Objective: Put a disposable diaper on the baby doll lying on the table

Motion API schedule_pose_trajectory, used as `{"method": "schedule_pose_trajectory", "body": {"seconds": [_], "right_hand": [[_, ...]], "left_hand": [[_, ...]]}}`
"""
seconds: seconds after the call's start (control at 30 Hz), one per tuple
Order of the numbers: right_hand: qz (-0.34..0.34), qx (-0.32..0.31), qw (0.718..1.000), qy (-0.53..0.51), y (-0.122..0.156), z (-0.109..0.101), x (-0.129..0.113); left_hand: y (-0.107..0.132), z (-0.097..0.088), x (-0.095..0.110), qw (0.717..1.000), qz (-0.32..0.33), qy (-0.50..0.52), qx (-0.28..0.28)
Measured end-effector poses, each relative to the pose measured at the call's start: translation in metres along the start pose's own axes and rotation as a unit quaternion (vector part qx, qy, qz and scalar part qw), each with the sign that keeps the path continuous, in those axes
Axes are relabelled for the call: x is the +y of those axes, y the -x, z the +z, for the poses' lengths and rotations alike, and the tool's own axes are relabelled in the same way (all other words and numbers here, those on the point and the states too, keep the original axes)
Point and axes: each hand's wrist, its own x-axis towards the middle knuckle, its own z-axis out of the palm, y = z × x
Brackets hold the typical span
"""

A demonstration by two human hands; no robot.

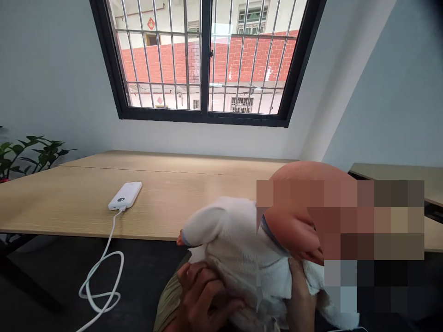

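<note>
A baby doll [294,184] in white clothes [238,235] lies across my lap at the table's front edge, its bare head to the right. Square blocks blur part of the head. One small doll hand [180,237] pokes from the blue-edged left sleeve. My left hand [204,295] is at the lower left of the clothing, its fingers curled in against the cloth. My right hand [302,290] reaches up beneath the doll near its neck. Only the wrist part shows there, and the fingers are hidden by the doll and its clothes.
On the wooden table [194,184] lies a white power bank [125,196]. Its white cable [119,263] hangs off the front edge in loops. A green plant [43,152] stands at the far left. Behind the table is a barred window [207,117].
</note>
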Motion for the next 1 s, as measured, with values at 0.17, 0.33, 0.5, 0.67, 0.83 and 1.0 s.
{"method": "schedule_pose_trajectory", "body": {"seconds": [0.17, 0.33, 0.5, 0.67, 0.83, 1.0], "right_hand": [[0.055, 0.171, 0.976, -0.120, 0.021, 0.009, -0.016], [0.075, 0.198, 0.967, -0.139, 0.018, 0.013, -0.026], [0.106, 0.203, 0.958, -0.170, 0.023, 0.016, -0.026], [0.076, 0.205, 0.964, -0.153, 0.026, 0.018, -0.022], [0.082, 0.197, 0.964, -0.155, 0.025, 0.018, -0.025], [0.089, 0.207, 0.961, -0.158, 0.025, 0.019, -0.028]], "left_hand": [[-0.033, -0.008, 0.021, 0.993, 0.031, -0.058, 0.102], [-0.031, -0.022, 0.015, 0.993, 0.044, -0.077, 0.074], [-0.027, -0.031, 0.001, 0.975, -0.017, -0.112, 0.190], [-0.025, -0.020, 0.015, 0.978, 0.070, -0.152, 0.128], [-0.027, -0.006, 0.039, 0.994, 0.076, -0.067, 0.032], [-0.031, 0.000, 0.044, 0.998, 0.054, -0.025, 0.012]]}}
